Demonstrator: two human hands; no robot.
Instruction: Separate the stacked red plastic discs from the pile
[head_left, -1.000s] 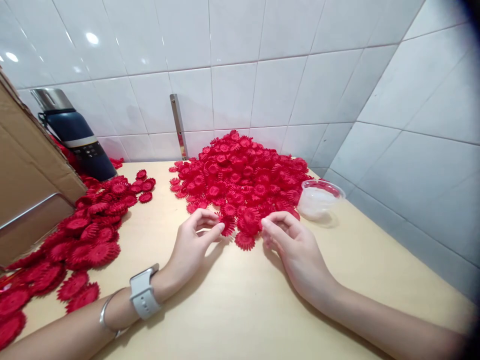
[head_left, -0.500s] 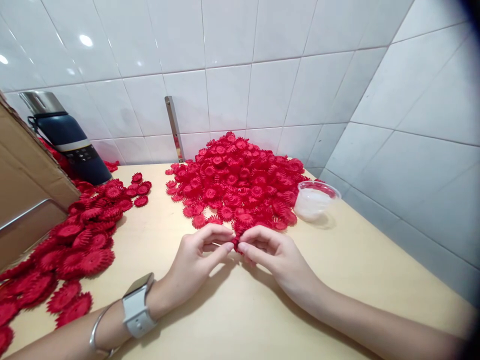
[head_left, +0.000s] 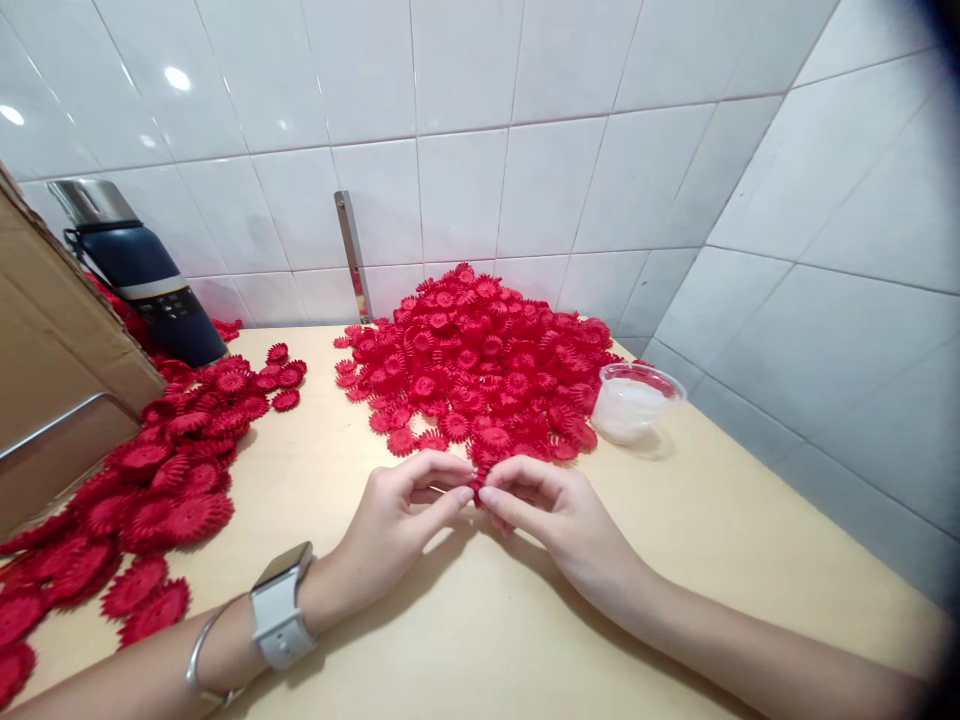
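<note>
Between the fingertips of both hands is a small red fringed fabric flower (head_left: 478, 484), mostly covered by the fingers. My left hand (head_left: 409, 510) pinches it from the left with thumb and fingers. From the right, my right hand (head_left: 544, 500) pinches the same flower. Just beyond the hands rises a large heap of red fabric flowers (head_left: 480, 350), round with fringed edges, reaching back to the wall. A clear plastic cup (head_left: 634, 405) with something whitish in it stands at the heap's right side.
A second spread of red flowers (head_left: 187, 450) lies on the left of the table (head_left: 480, 640). Behind it are a cardboard box (head_left: 60, 370) and a dark blue thermos (head_left: 154, 280). A metal strip (head_left: 351, 255) stands upright against the tiled wall (head_left: 457, 200).
The whole view has shifted slightly, so everything sits a little further right. Both hands keep their pinch on the flower, with only slight finger movement.
</note>
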